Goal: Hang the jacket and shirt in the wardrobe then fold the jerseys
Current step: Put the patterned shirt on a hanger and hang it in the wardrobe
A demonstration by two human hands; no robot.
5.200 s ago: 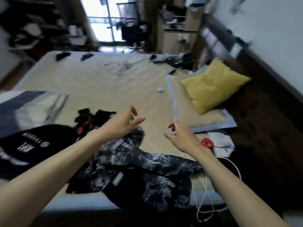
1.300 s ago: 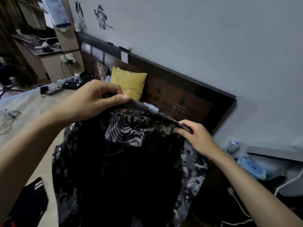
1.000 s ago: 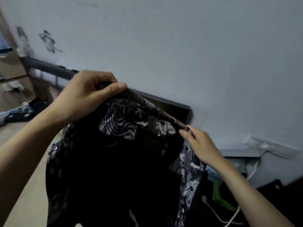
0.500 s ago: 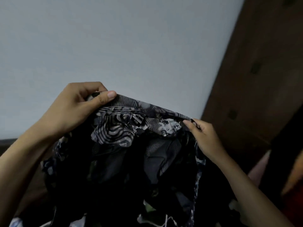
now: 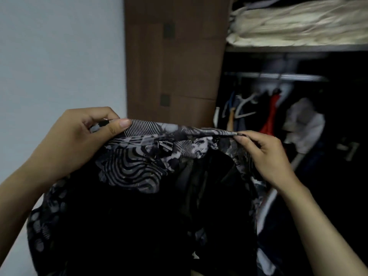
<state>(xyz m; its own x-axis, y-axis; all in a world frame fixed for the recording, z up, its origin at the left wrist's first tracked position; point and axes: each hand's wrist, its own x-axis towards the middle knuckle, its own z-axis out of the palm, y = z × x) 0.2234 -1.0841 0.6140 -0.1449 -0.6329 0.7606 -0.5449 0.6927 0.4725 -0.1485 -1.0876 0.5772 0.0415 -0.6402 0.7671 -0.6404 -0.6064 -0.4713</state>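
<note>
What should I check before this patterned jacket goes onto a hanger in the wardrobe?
1. Grip: left hand and right hand both pinch the jacket along its top edge: ok.
2. Collar spread open between the hands: ok.
3. Wardrobe open, rail visible: ok.
4. Free hanger: a pale hanger hangs on the rail, seemingly bare: cannot tell.
5. A hand free to take it: not ok.
6. Jacket's lower hem clear of the floor: cannot tell.

A pale blue-grey wall (image 5: 59,56) meets a brown wooden wardrobe panel (image 5: 175,56), beside the dim open wardrobe interior with a metal rail (image 5: 278,76), hanging clothes (image 5: 272,116) and cream bedding (image 5: 298,22) on a shelf (image 5: 298,48).
</note>
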